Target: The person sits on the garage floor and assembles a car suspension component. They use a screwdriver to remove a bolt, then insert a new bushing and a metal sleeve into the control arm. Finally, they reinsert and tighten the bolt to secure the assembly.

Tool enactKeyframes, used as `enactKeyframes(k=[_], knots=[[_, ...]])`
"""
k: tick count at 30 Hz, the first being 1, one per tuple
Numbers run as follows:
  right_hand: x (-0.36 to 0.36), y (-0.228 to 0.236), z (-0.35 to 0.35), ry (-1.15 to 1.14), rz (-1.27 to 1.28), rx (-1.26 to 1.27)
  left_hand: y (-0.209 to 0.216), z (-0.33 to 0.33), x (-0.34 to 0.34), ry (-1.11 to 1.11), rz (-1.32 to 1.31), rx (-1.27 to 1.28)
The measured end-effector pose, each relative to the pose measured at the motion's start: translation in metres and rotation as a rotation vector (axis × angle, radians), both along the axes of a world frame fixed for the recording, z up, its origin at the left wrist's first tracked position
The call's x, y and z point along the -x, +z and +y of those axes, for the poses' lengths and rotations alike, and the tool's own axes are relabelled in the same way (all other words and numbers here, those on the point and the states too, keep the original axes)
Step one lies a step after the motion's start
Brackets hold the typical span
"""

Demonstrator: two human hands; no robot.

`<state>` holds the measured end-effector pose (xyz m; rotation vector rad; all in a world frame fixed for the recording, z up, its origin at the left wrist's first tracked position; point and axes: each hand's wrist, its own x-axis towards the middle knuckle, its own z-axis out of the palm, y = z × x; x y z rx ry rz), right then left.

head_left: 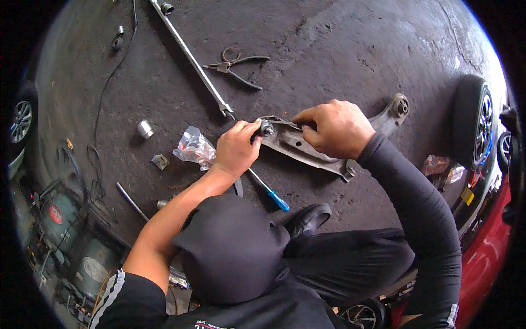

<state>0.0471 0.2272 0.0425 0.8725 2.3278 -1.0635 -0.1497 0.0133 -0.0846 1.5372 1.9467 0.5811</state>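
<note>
Plainly dull, perforated metal control arm (pixel 285 139), bare hands (pixel 236 147) at it.

— From where is the scene viewed?
— From above the dark cap (pixel 230 249), which is seen closest; the view is aimed steeply down at the floor (pixel 339 60), across a wide, round field.

Dark, stained workshop flr (pixel 356 55), brighter at one edge.
Landmark = upright wheel (pixel 466 118), black tyre, far R. Flr to its L is rough, scuffed & pitted; thin crack (pixel 451 30) just above it. 2nd wheel (pixel 506 149) close on its R; red car body (pixel 487 263) below it. Opp. side from it, far L: alloy wheel (pixel 22 121); lower down there, two grey-green tanks (pixel 68 222). Light strongest above-R of upright wheel, dimmer twd tanks.
</note>
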Motion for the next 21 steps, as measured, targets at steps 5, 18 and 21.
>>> enactKeyframes(k=[5,18,21], knots=[[0.009,0.0,0.016,0.107,-0.03,0.027,0.001,0.001,0.0,0.014,-0.005,0.052],[0.023,-0.002,0.023,0.125,-0.062,0.095,-0.002,0.002,0.003,-0.051,0.008,0.042],[0.024,-0.001,0.019,0.113,-0.065,0.091,-0.002,0.003,0.004,-0.064,0.017,0.047]])
